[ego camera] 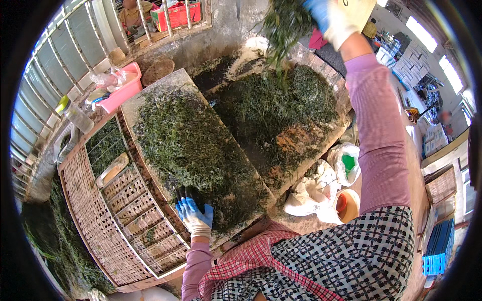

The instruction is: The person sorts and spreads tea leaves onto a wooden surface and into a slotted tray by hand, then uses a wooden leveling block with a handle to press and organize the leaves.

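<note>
My right hand, in a white glove with a blue palm, is raised at the top and blurred. A hanging clump of green plant strands is in its grip. My left hand, in a matching glove, rests fingers-down on the near left edge of a wet green plant layer. Its fingertips look dark, and the thumb stands apart. That layer covers most of a tilted slab. Beyond the slab, more plants fill a stone basin.
To the left lie a perforated board and a white divided frame. A pink plastic basin and a bottle stand by the barred window. White bags and a bucket sit right. A person is beyond the bars.
</note>
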Demonstrator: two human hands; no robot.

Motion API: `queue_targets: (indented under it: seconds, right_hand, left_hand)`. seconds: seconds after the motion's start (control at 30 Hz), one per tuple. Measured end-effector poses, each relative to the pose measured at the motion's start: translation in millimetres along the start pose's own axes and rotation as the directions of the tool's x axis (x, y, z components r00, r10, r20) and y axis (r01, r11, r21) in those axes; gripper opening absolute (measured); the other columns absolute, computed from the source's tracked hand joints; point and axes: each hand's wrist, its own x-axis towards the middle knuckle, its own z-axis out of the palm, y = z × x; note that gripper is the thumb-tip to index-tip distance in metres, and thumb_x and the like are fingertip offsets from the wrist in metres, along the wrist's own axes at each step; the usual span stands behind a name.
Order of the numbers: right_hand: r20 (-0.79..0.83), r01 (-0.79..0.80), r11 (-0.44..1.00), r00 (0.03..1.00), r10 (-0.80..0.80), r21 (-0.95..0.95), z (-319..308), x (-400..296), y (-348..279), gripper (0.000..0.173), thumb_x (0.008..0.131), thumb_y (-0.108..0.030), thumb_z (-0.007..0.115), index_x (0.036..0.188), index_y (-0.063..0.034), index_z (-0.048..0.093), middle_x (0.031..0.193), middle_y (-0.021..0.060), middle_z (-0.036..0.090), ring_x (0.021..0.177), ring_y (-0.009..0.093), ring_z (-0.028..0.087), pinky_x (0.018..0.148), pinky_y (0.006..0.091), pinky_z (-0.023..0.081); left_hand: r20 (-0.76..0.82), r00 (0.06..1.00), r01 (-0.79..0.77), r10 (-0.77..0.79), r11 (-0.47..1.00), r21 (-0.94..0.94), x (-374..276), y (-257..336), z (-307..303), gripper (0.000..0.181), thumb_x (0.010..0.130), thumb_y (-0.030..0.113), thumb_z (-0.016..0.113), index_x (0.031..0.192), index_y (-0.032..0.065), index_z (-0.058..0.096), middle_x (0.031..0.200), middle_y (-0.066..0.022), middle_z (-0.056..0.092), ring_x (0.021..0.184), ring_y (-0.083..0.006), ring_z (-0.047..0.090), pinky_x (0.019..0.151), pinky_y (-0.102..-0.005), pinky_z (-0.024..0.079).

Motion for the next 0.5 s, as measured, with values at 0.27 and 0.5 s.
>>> queue_targets:
  seconds: [0.27,0.5]
  right_hand:
    - [0.079,-0.386,0.840,0.892,0.445,-0.381,83,-111,45,0.032,0.100,-0.034,0.051,0.098,-0.0053,0.064,0.075,0.0079,0.059,0.069,0.020,0.056,0.073,0.0408,0.051]
    - [0.635,0.558,0.354,0.757,0.153,-0.751,111,-183,10,0.012,0.083,-0.010,0.058,0.089,-0.0016,0.064,0.079,0.0179,0.063,0.074,0.032,0.065,0.071,0.0400,0.052]
  left_hand:
    - [-0.225,0.966,0.036,-0.129,0.927,-0.374,56,-9,-39,0.070,0.098,0.041,0.047,0.153,0.0026,0.027,0.148,-0.0271,0.041,0.134,-0.0444,0.044,0.114,-0.0552,0.031]
    - [-0.258,0.965,-0.255,0.046,0.389,-0.885,192,53,-100,0.050,0.107,0.026,0.036,0.146,-0.0053,0.038,0.147,-0.0228,0.045,0.135,-0.0331,0.046,0.115,-0.0440,0.035]
